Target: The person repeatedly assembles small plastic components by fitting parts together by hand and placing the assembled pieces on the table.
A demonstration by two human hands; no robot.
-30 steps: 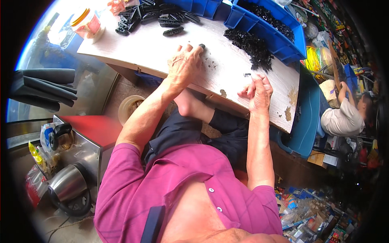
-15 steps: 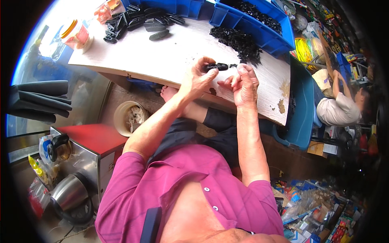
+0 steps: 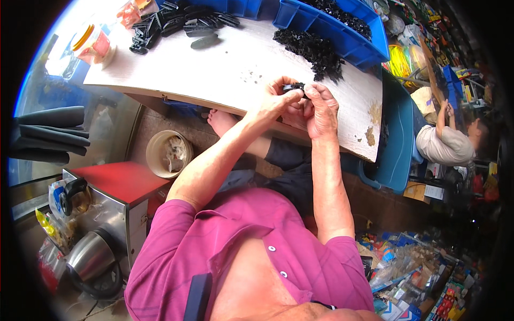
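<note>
The left hand (image 3: 273, 101) pinches a black part (image 3: 290, 86) tight in its fingers (image 3: 292, 97), by the surface's (image 3: 214, 59) near edge. The right hand (image 3: 323, 111) has its fingers bent close at the part's right end; I cannot tell what they hold. Farther back, a heap of little black bits (image 3: 310, 52) sits beside a blue bin (image 3: 353, 52) at the far edge.

Black oblong piece (image 3: 293, 86); crosswise, partly hidden
</note>
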